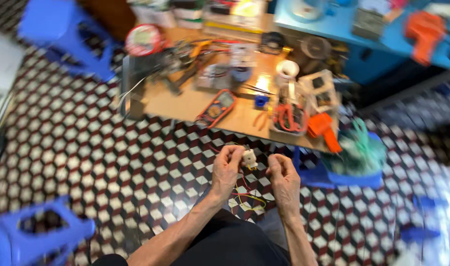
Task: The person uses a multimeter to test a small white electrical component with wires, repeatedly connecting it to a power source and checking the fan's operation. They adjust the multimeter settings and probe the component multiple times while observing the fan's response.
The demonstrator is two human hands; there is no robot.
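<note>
Head view: seated above a checkered floor (87, 148), a person's left hand (228, 165) grips a small white electrical part (249, 158), red and yellow wires (247, 194) trailing below it. The right hand (283, 175) is curled just beside it (pinching a wire, perhaps; blur hides which). Beyond, a cluttered surface (185, 103) carries a multimeter (218, 107).

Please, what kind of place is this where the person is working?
Probably a small electronics repair workshop, perhaps a home one. A low workbench holds a multimeter, pliers and loose tools, and the left hand holds a small white part with coloured wires.
</note>
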